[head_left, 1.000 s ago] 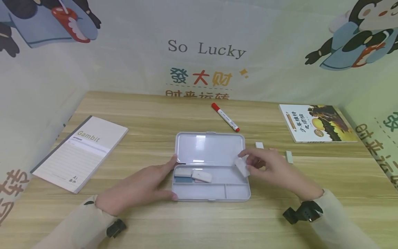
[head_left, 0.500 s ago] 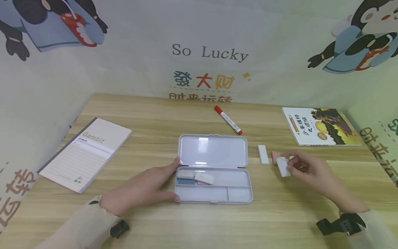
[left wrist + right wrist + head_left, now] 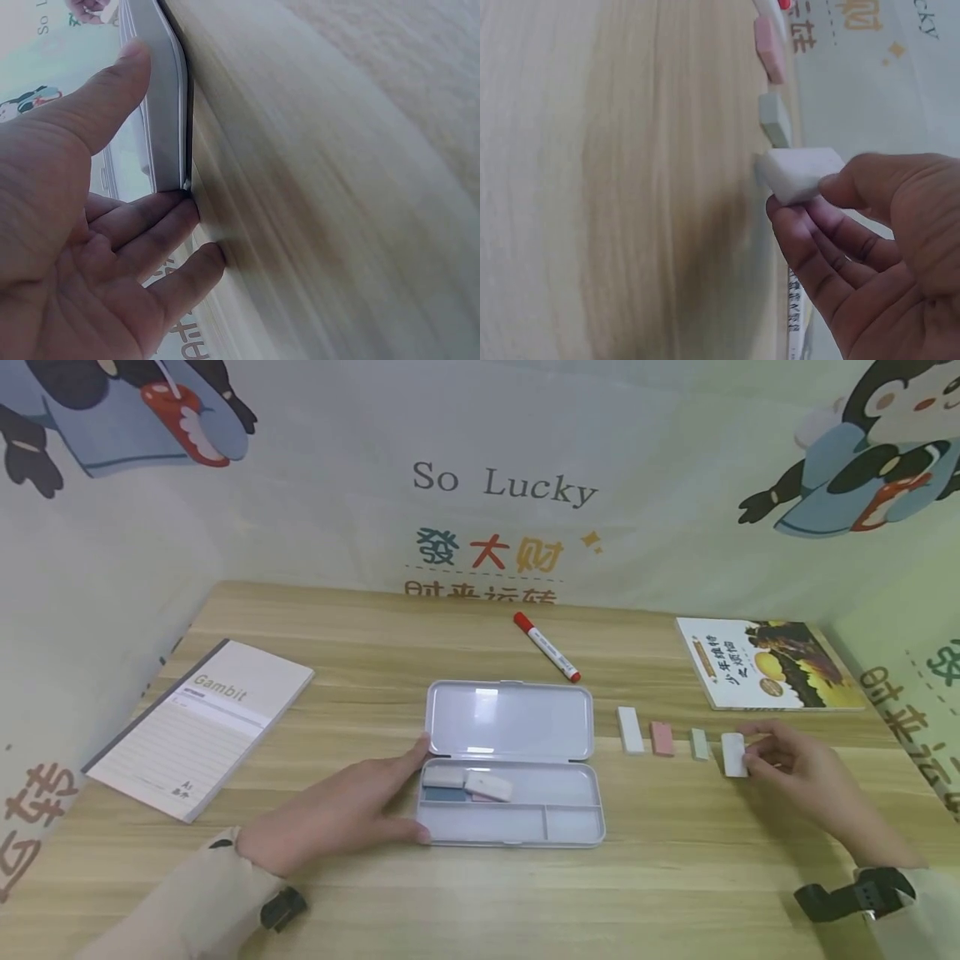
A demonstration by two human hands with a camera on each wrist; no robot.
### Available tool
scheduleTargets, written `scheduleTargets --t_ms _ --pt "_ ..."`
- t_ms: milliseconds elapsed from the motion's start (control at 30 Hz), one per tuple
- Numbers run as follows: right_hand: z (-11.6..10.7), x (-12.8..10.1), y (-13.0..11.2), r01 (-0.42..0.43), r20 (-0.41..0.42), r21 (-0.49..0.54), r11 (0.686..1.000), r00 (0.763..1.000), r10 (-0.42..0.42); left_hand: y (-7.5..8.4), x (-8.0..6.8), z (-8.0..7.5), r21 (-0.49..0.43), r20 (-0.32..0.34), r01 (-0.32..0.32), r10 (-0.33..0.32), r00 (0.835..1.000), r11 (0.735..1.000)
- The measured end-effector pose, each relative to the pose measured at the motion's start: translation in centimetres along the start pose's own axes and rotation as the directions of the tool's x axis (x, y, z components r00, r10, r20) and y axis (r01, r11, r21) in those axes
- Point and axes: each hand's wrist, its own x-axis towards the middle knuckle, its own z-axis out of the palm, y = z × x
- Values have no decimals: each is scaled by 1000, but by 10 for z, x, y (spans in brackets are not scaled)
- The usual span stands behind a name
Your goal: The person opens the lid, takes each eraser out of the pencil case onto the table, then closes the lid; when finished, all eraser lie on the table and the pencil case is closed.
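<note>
A white pencil case (image 3: 510, 822) lies unfolded on the table, its lid laid back. My left hand (image 3: 333, 814) touches its left side, thumb at the near corner and fingers farther back; the left wrist view shows the thumb (image 3: 124, 82) against the case's side wall. Inside the case, two white erasers (image 3: 489, 786) sit at the left of the upper compartment, over blue and pink pieces. To the right, my right hand (image 3: 813, 781) pinches a white eraser (image 3: 799, 172) between thumb and fingers, beside a pale green eraser (image 3: 699, 744). Farther left are a pink eraser (image 3: 662, 738) and another white eraser (image 3: 630, 730).
A red-capped marker (image 3: 547, 647) lies behind the case. At the left is a notebook (image 3: 202, 727), and a book (image 3: 772, 664) lies at the back right. Printed cloth (image 3: 502, 443) surrounds the table's back and sides.
My right hand has carried the white eraser from the case's right edge rightward, past the pink and green erasers, to the end of their row. My left hand stays at the case.
</note>
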Motion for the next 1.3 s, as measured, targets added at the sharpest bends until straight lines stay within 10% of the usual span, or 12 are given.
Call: scheduleTargets --t_ms 1300 --pt "-1 18 19 -197 175 -19 980 965 198 1 -1 0 -5 -6 7 -7 1000 1000"
